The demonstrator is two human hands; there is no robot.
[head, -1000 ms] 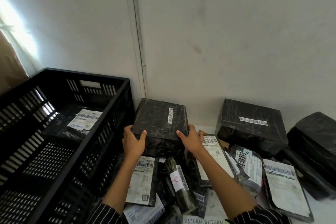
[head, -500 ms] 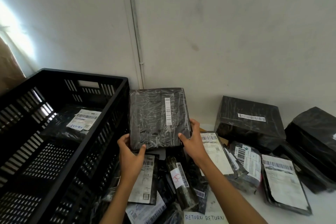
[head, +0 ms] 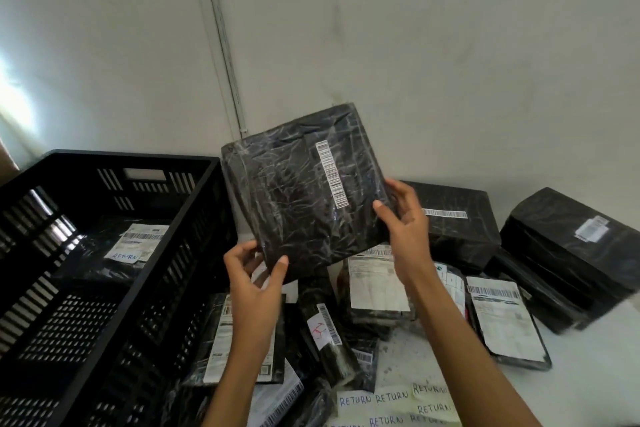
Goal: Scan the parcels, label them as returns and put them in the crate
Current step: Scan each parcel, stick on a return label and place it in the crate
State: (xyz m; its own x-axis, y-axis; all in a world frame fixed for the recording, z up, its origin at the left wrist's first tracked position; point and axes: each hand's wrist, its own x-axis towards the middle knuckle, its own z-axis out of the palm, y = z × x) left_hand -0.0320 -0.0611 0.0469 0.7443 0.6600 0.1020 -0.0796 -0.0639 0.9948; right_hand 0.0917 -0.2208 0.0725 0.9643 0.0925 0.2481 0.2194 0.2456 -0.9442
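I hold a black plastic-wrapped box parcel (head: 298, 191) tilted up in front of the wall, its white barcode strip facing me. My left hand (head: 254, 282) grips its lower left corner. My right hand (head: 403, 218) grips its right edge. The black slatted crate (head: 114, 295) stands to the left and holds one black parcel with a label marked RETURN (head: 136, 246). A sheet of handwritten RETURN labels (head: 391, 404) lies at the bottom, partly under my right forearm.
Several black parcels with white shipping labels (head: 377, 284) lie piled on the white table below my hands. Two larger black boxes (head: 457, 218) (head: 575, 253) sit at the right against the wall. The wall stands close behind.
I lifted the black box parcel off the pile and tilted it upright, its barcode face turning toward me. Both hands rose with it.
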